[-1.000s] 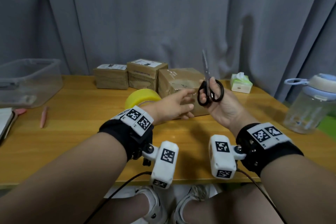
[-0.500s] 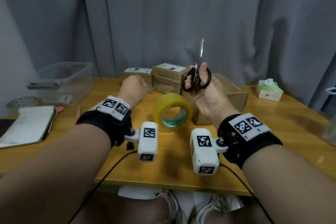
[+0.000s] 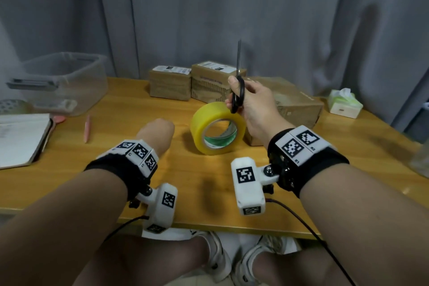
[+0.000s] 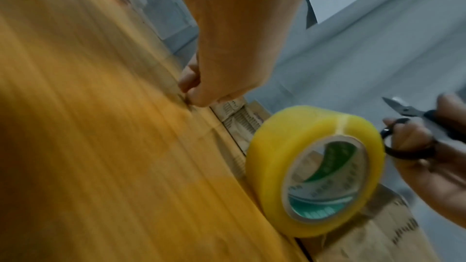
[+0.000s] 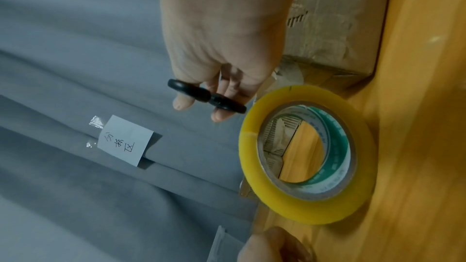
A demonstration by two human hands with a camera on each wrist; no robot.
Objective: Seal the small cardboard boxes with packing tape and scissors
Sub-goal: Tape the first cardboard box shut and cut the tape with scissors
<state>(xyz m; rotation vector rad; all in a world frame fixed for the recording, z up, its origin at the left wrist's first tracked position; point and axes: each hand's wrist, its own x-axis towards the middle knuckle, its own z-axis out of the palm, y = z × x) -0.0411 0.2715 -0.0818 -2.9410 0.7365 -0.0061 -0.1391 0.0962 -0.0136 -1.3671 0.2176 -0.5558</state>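
In the head view a yellow roll of packing tape (image 3: 202, 127) stands on edge mid-table. Behind it are two small cardboard boxes (image 3: 170, 83) (image 3: 213, 83) and a larger box (image 3: 297, 107). My right hand (image 3: 253, 104) is raised above the roll and grips black-handled scissors (image 3: 239, 95), blades together and pointing up. The right wrist view shows fingers through the scissors' handle loops (image 5: 201, 95), next to the tape roll (image 5: 252, 158). My left hand (image 3: 155, 133) is left of the roll, low over the table. Its fingers (image 4: 196, 87) are curled and hold nothing.
A clear plastic bin (image 3: 65, 81) and an open notebook (image 3: 21, 137) occupy the left side, with a pink pen (image 3: 87, 127) between them and the tape. A tissue pack (image 3: 343, 102) sits at the back right. A grey curtain hangs behind the table.
My left hand left the larger box, swung left, then drew back toward me with its fingers curled. The right hand kept the scissors raised and turned them edge-on. The head view shifted.
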